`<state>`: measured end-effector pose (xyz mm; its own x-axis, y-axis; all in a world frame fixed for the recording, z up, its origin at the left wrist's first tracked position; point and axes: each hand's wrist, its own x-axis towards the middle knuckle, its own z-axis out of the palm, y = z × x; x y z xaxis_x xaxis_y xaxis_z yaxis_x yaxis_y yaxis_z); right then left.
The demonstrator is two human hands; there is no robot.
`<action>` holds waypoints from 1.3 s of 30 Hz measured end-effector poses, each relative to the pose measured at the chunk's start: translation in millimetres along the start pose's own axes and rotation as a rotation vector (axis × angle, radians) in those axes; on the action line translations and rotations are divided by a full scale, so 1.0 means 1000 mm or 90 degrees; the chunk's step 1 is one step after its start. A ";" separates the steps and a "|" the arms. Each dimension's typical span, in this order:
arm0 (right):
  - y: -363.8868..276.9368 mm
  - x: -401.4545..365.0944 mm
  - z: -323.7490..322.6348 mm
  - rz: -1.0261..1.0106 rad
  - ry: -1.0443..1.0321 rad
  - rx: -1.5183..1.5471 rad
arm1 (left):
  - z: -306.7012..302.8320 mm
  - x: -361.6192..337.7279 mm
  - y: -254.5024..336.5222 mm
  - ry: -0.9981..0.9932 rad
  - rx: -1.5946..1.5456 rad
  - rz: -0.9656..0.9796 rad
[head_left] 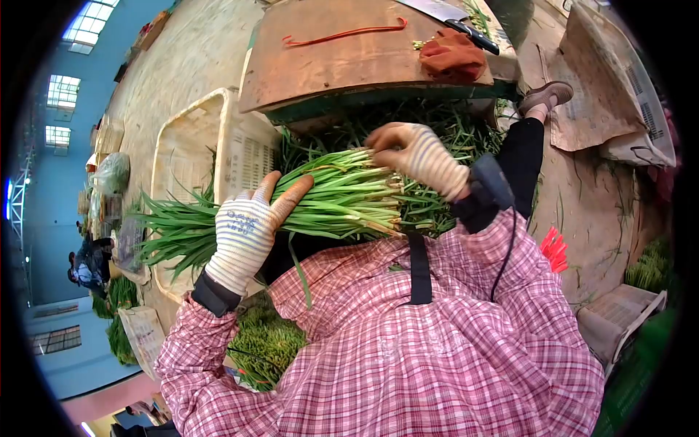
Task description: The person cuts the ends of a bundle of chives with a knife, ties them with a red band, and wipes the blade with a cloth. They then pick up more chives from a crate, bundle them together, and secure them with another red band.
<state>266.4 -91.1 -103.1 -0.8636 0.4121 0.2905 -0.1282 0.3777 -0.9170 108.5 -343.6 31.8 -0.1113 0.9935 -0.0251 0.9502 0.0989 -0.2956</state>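
Note:
A large bundle of long green stalks [335, 191] lies across my lap, pale root ends to the right and leafy tops to the left. My left hand [251, 226], in a striped work glove, is wrapped over the bundle's middle. At the upper right end of the bundle, my right hand [419, 154], also gloved, has its fingers bent and pinched close to the root ends; what lies between the fingertips is too small to tell. Loose green leaves [466, 131] are heaped behind and beneath the bundle.
Ahead stands a wooden board [335, 65] with a red strap [349, 33], a knife [472, 36] and a reddish cloth [453, 57]. A white plastic crate [186, 146] is at the left, another crate [648, 95] at the right. A person [89, 264] is far left.

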 end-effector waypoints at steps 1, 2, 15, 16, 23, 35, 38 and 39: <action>0.009 -0.003 -0.010 0.133 0.006 -0.164 | 0.002 -0.002 -0.002 0.002 0.004 0.005; 0.007 -0.004 -0.013 0.156 0.048 -0.160 | 0.004 -0.004 -0.003 -0.011 0.004 -0.001; 0.034 -0.023 -0.029 0.135 0.051 -0.347 | 0.007 0.007 0.008 -0.031 -0.032 0.039; 0.035 -0.025 -0.042 0.223 0.008 -0.644 | 0.006 0.006 0.006 -0.031 -0.035 0.039; -0.005 -0.022 -0.015 0.143 0.115 -0.244 | 0.010 0.016 0.000 0.009 -0.004 0.021; 0.043 -0.023 0.036 0.270 0.128 -0.095 | 0.020 0.018 0.007 -0.023 0.015 0.008; 0.071 -0.047 -0.021 0.318 0.104 -0.709 | 0.020 0.005 -0.004 -0.008 -0.014 -0.009; 0.065 -0.053 -0.028 0.307 0.125 -0.706 | 0.019 0.004 -0.005 -0.002 -0.018 -0.014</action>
<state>317.4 -65.2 -169.9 -0.6074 0.7868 0.1092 0.7520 0.6138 -0.2402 97.5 -341.7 15.0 -0.1337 0.9908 -0.0215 0.9551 0.1231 -0.2697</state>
